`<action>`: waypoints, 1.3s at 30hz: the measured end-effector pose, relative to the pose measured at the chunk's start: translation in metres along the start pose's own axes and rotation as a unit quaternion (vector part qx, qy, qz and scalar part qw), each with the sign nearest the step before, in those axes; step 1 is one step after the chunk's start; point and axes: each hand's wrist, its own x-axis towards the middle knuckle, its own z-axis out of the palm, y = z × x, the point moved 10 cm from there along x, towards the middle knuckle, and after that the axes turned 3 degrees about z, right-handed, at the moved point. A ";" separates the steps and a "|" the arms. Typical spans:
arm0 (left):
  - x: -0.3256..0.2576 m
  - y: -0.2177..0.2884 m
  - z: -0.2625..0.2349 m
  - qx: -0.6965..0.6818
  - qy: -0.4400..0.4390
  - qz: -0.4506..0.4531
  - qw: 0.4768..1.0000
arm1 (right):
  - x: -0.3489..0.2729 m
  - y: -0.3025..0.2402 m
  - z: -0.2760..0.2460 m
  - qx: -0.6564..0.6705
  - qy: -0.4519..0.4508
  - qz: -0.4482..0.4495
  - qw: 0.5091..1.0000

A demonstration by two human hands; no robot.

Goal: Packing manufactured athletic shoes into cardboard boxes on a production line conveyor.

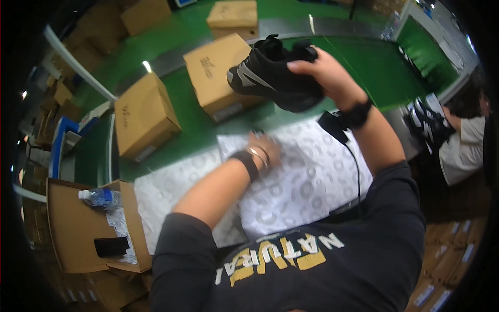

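My right hand [332,78] grips a black sneaker [273,75] with pale grey side stripes, lifted above the green work surface. Whether a second shoe is pressed against it, I cannot tell. Below and to the left, my left hand [267,151] is at the far edge of white wrapping paper [286,195] with grey ring prints. Motion blurs its fingers, so their grip cannot be made out. Just beyond the sneaker sits a closed brown shoebox [218,67], partly covered by the shoe.
Another shoebox [143,117] stands left and a smaller box [232,18] at the back. An open carton [78,229] at the near left holds a water bottle [101,197] and a black phone [112,247]. At right, another person holds a black-and-white shoe [429,125].
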 end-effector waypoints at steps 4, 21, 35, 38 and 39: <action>-0.006 -0.017 -0.017 -0.057 0.018 0.040 0.997 | -0.155 -0.012 0.049 -0.481 -0.033 -0.247 0.841; -0.123 0.004 -0.012 -0.010 0.140 -0.019 0.990 | -0.264 0.189 -0.200 -0.729 0.353 0.177 0.559; -0.153 -0.007 -0.042 -0.260 0.309 0.037 0.914 | -0.201 0.062 -0.077 -0.766 0.275 -0.091 0.574; -0.149 -0.014 -0.035 -0.721 0.268 0.036 0.638 | -0.206 0.006 0.091 -0.753 0.150 -0.253 0.588; -0.140 -0.011 -0.027 -0.814 0.206 -0.008 0.544 | -0.212 0.019 0.130 -0.765 0.055 -0.269 0.583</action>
